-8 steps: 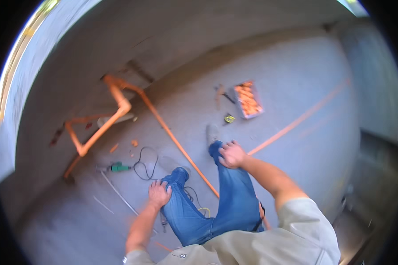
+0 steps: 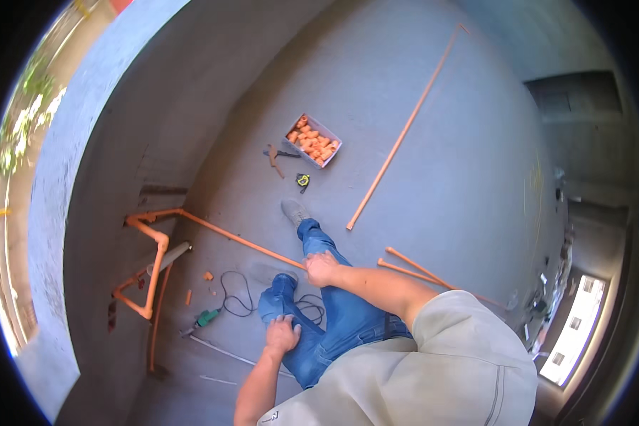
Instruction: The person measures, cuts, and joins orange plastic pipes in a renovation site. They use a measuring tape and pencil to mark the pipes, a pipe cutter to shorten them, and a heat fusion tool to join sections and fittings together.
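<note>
My left hand (image 2: 282, 334) lies over my left knee, its fingers stretched over the blue jeans (image 2: 355, 305). On my right knee rests my right hand (image 2: 321, 270), holding nothing that I can see. Beside it, an orange pipe (image 2: 241, 242) runs along the floor from the wall and passes out of sight at my right leg. A green corded power tool (image 2: 206, 317) lies left of my left foot, its black cord (image 2: 238, 312) looped near my shoe. Ahead of my right shoe (image 2: 295, 211) is a yellow and black tape measure (image 2: 303, 180).
A clear box (image 2: 324, 165) holds many orange pipe fittings (image 2: 314, 142), with a hammer-like tool (image 2: 274, 160) beside it. Bent orange pipework (image 2: 161, 259) juts from the left wall. A long orange pipe (image 2: 408, 128) and shorter pipes (image 2: 419, 268) lie to the right.
My view has swung to the right, so the box, tape measure and wall pipework appear farther left. Both hands stay on my knees.
</note>
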